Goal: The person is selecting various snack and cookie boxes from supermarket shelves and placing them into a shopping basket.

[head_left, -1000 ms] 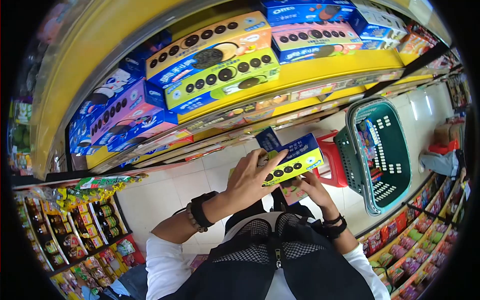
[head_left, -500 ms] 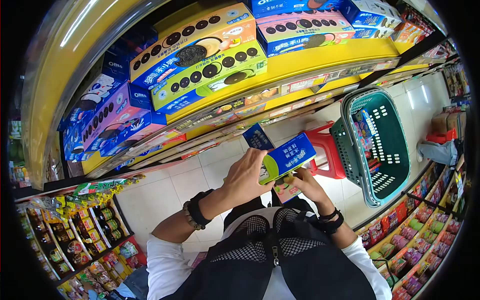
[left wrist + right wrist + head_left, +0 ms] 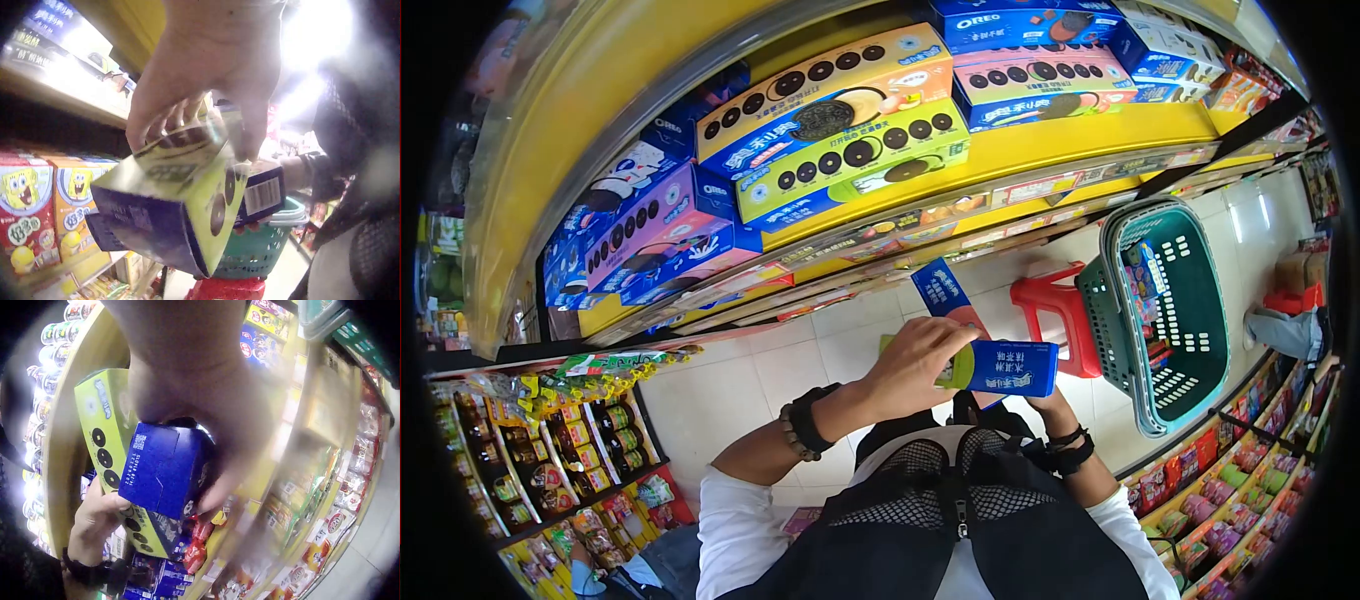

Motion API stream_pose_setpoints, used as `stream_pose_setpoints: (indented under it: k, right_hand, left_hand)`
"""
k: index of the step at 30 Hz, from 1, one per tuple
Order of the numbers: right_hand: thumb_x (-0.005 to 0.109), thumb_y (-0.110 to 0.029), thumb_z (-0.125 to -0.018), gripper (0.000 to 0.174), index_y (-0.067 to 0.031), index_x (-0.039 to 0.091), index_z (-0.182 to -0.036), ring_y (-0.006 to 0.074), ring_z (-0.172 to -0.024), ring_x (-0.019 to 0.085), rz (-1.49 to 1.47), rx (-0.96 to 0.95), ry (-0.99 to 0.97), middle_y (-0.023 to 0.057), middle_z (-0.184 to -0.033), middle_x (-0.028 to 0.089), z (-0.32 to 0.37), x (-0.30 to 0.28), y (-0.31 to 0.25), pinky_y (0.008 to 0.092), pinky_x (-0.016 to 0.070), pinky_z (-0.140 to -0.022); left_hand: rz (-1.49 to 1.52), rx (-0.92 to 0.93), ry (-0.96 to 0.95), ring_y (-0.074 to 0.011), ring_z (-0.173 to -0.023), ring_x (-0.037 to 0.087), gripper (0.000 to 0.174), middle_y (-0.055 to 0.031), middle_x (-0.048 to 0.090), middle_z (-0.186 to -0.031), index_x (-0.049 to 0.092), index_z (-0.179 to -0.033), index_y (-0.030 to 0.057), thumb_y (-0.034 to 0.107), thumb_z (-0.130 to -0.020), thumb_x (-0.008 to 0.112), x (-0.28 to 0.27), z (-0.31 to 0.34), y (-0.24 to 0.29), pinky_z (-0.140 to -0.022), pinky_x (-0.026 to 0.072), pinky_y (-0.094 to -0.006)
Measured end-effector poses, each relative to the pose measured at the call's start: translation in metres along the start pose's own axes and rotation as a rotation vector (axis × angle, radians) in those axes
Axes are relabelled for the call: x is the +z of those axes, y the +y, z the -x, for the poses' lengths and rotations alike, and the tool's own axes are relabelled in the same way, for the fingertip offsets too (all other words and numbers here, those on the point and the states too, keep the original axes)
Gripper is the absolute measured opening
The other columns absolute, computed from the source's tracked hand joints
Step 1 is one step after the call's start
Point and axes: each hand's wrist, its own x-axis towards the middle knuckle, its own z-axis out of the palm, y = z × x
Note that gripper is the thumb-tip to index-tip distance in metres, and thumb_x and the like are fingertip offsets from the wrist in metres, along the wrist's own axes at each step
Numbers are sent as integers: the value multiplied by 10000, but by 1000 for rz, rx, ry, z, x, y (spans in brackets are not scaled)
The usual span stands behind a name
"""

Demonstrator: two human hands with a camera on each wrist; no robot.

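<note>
My left hand [image 3: 915,368] grips a green-and-blue Oreo cookie box [image 3: 1012,367] from above, its lettered blue end pointing right. Under and across it lies a second cookie box, blue and pink [image 3: 943,290], held by my right hand [image 3: 1055,412], which the green box partly hides in the head view. From the left wrist, the fingers and thumb span the green box [image 3: 215,219], with a barcode on the second box [image 3: 262,195] beside it. In the right wrist view the second box's blue end [image 3: 165,472] sits between my right fingers and thumb, overlapping the green box [image 3: 100,419].
A yellow shelf [image 3: 1040,140] of stacked Oreo boxes [image 3: 830,115] runs along the front. To the right, a green shopping basket [image 3: 1170,330] sits by a red stool [image 3: 1060,320] on the tiled floor. Snack racks [image 3: 1220,500] line the lower right; another person [image 3: 1285,330] is at far right.
My left hand has turned the green box, so its blue end has swung right and the lettered face shows. More of the blue-and-pink box now shows behind it.
</note>
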Motion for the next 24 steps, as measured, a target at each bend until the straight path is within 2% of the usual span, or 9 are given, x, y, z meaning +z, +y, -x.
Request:
stream_pose_setpoints:
  k: [6,8,9,12,13,14,17,22,24]
  right_hand:
    - [651,-172,-828,513,29,445,-1253,178,-982,600,95,-15,-104,119,-1102,599,-12,12,-18,306,497,-851]
    - [562,-227,-894,447,29,444,-1242,200,-965,612,58,-27,-130,138,-1087,598,-12,13,-12,303,515,-820]
    - [440,-280,-951,423,24,438,-1244,223,-929,629,-223,118,-174,158,-1045,609,-8,14,-12,308,525,-809]
    - [339,-307,-979,441,31,438,-1243,242,-903,640,-530,303,-136,176,-1017,619,-11,16,-7,317,529,-803]
    - [423,-255,-957,405,43,455,-1229,238,-910,639,-687,429,54,177,-1015,627,-9,21,-8,324,527,-810]
    - [423,-255,-957,405,43,455,-1229,238,-910,639,-687,429,54,177,-1015,627,-7,21,-6,324,527,-810]
    - [583,-135,-879,401,25,473,-1230,211,-954,622,-227,153,99,143,-1089,611,4,19,11,319,505,-855]
    - [654,-94,-818,441,9,490,-1214,167,-940,615,-160,165,232,107,-1061,626,10,14,30,302,505,-846]
    - [665,-94,-801,403,4,516,-1162,139,-909,613,-76,116,215,77,-1022,630,6,26,8,286,510,-820]
  left_hand:
    - [-218,88,35,-307,-1102,454,659,-98,488,-1104,483,-1219,115,67,-610,729,-1,-9,-4,-963,341,-434]
    - [-277,95,37,-306,-1088,461,628,-99,472,-1105,489,-1224,133,68,-637,705,0,-10,-8,-960,339,-446]
    - [-360,130,30,-302,-1088,463,616,-108,467,-1115,484,-1232,129,68,-653,686,0,-11,-9,-960,347,-440]
    - [-428,148,26,-301,-1109,460,603,-125,463,-1149,469,-1254,110,61,-680,647,6,-11,-11,-971,356,-436]
    - [-416,130,29,-304,-1132,454,603,-133,463,-1173,458,-1267,95,54,-690,627,10,-11,-11,-982,357,-439]
    - [-416,130,29,-304,-1132,454,603,-133,463,-1173,458,-1267,95,54,-690,627,15,-11,-12,-982,357,-439]
    - [-198,97,58,-329,-1267,356,600,-177,405,-1313,426,-1295,40,64,-713,570,30,-16,-10,-1067,279,-463]
    - [-55,115,73,-345,-1239,383,518,-192,415,-1299,469,-1242,31,151,-760,616,27,-20,-11,-1057,285,-462]
    - [142,44,237,-324,-1224,407,396,-153,466,-1264,523,-1182,57,171,-807,582,40,-22,-16,-1032,306,-448]
